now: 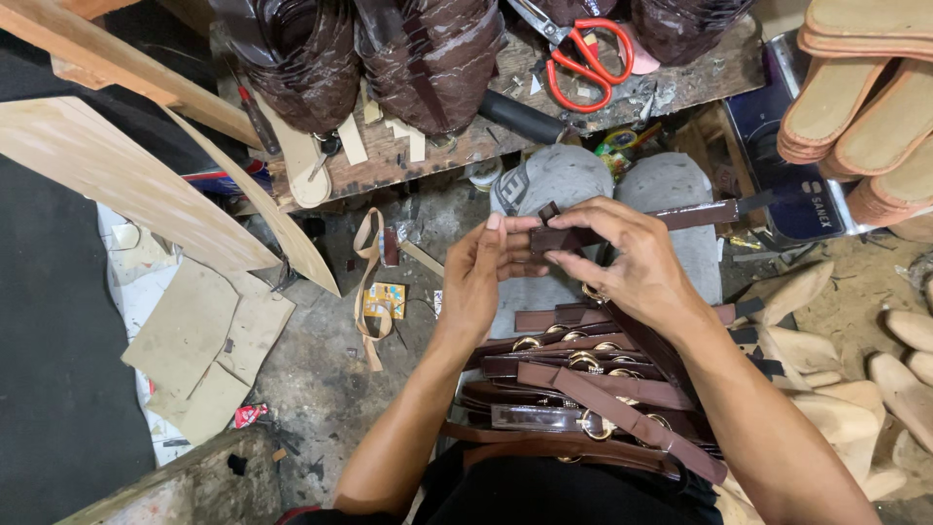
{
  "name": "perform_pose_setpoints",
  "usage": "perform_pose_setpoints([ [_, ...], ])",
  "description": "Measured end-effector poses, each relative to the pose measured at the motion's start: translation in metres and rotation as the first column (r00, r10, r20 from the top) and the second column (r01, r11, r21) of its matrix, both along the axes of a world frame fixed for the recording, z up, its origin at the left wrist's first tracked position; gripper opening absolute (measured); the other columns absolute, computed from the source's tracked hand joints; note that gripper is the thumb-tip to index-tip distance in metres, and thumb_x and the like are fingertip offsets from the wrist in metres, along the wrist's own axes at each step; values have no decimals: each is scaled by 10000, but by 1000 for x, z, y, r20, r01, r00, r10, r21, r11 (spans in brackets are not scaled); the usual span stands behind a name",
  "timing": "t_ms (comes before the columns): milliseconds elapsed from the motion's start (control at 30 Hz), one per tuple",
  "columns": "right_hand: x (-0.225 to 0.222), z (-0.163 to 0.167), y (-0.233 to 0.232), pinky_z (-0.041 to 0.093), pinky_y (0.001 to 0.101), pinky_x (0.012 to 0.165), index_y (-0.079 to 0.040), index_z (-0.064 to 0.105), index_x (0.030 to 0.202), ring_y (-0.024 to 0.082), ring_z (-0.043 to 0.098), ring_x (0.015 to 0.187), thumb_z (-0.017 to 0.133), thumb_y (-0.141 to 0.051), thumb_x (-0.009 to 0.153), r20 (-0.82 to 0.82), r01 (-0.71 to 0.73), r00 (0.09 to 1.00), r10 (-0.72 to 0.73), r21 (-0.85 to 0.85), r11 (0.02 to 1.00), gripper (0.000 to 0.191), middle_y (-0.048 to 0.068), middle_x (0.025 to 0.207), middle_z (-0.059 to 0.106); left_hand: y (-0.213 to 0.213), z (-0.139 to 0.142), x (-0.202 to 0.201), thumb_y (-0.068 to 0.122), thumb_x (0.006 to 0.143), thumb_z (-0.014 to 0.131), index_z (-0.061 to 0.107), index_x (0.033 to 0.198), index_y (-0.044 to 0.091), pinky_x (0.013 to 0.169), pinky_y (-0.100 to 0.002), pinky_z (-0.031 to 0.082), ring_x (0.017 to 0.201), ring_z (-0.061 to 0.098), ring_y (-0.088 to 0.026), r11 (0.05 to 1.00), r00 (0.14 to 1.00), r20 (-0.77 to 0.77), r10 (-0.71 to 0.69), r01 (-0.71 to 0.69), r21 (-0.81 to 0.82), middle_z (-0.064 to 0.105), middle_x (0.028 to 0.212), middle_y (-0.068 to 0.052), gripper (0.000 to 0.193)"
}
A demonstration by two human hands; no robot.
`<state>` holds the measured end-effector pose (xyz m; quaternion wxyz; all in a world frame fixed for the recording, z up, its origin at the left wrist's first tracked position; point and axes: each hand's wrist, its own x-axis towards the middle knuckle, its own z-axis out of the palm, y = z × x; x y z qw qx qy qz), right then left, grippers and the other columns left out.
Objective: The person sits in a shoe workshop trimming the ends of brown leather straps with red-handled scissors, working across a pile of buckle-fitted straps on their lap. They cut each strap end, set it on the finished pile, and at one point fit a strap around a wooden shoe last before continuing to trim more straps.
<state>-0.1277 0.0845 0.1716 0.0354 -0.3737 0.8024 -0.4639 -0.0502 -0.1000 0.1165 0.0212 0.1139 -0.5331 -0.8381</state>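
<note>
Item: brown strap [622,226], held above lap, pinched closed between left hand [483,275] and right hand [632,261]. Buckled straps [583,389] piled beneath. Risk: strap likely slips if either pinch loosens, or snags pile.

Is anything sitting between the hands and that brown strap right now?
Nothing visible does. The left hand and right hand both already pinch the brown strap directly, above the pile of buckled straps on the lap.

Bare floor [321,379] leftward; strap pile [583,389] below hands.
</note>
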Motion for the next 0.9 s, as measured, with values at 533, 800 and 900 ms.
perform_pose_setpoints([
  [533,-1,-5,-3,564,355,876,-13,703,1149,270,715,996,847,-94,791,28,-36,999,36,-6,999,394,137,1091,717,3,4,-3,-22,953,710,715,1188,-47,725,-235,605,790,709,-100,961,1000,31,0,8,-276,764,908,-86,236],
  [800,-103,-19,-23,572,361,895,-18,714,1150,210,737,974,745,-133,968,95,224,968,-234,109,969,218,119,1075,753,-10,-15,-15,-29,952,688,707,1177,-61,735,-253,625,786,718,-119,980,997,68,33,-19,-196,757,914,-104,227],
  [900,-153,-33,-47,539,462,955,52,695,1183,411,668,1079,744,23,892,-317,263,926,-207,147,953,297,252,1145,683,-14,-19,-14,-34,947,684,702,1159,-70,742,-267,640,804,731,-129,984,995,87,52,-36,-176,758,927,-109,215],
])
